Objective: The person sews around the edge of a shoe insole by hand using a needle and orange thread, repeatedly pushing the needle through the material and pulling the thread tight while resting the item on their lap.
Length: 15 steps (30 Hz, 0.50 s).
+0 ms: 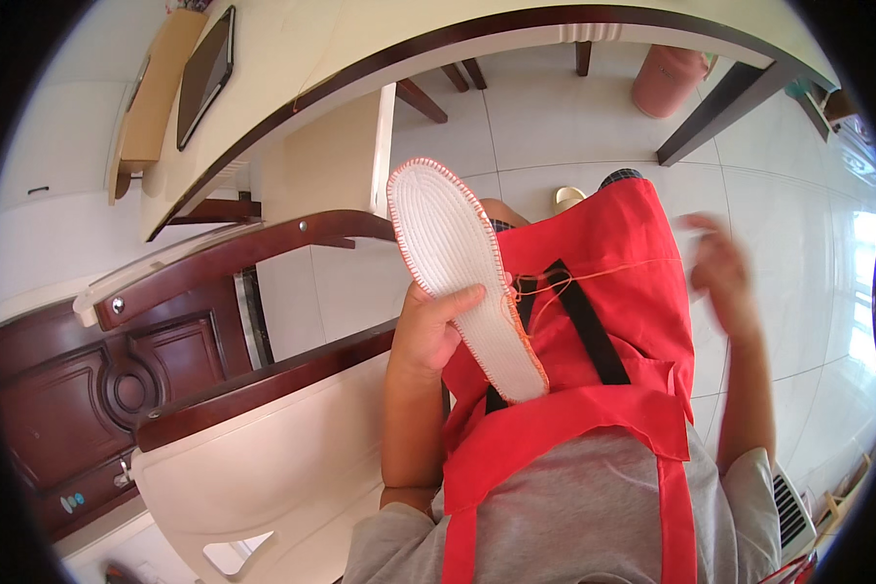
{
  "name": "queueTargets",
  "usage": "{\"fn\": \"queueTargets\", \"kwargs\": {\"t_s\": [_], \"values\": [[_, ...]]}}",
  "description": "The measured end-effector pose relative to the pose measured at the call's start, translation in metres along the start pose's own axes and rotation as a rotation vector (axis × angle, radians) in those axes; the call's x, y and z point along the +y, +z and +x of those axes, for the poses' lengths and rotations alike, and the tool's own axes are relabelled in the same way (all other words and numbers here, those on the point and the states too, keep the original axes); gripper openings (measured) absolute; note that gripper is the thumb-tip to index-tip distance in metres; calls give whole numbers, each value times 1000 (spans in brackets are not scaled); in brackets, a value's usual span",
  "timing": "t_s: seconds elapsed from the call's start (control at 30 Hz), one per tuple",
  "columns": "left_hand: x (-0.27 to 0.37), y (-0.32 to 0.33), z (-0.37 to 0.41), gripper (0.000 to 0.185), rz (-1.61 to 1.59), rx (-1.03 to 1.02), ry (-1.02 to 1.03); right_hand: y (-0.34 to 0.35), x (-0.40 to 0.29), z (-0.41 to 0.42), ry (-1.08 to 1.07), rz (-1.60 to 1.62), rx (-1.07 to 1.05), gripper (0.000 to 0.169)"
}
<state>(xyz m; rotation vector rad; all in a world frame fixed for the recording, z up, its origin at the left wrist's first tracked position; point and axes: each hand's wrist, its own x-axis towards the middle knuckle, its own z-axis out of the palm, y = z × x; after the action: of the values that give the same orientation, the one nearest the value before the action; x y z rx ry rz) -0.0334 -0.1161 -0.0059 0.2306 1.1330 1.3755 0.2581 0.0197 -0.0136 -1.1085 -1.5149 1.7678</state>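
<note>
My left hand (438,325) grips a white insole (452,226) by its middle, with the thumb flat on the ribbed face. Orange stitches run around the insole's rim. From its right edge an orange thread (606,272) with loose loops stretches across the red apron (591,226) towards my right hand (719,270). That hand is blurred and raised to the right of the apron; its fingers look bent, and whether they pinch the thread or a needle cannot be told. The insole's lower end lies against the apron near its black straps (588,321).
A table (321,44) with a dark edge stands ahead, bearing a tablet (206,77) and a cardboard piece (153,95). Chair parts (263,431) lie at my left. A pink bin (668,80) and a slipper (569,197) are on the tiled floor, beyond my lap.
</note>
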Motion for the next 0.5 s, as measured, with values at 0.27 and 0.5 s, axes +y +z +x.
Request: {"fn": "queueTargets", "kwargs": {"t_s": [0.27,0.5], "values": [[5,1,-6,34,20,-30,-20,53,13,17,214,-364,-549,19],[2,-6,-2,35,15,-14,-1,3,9,5,262,109,-215,23]]}}
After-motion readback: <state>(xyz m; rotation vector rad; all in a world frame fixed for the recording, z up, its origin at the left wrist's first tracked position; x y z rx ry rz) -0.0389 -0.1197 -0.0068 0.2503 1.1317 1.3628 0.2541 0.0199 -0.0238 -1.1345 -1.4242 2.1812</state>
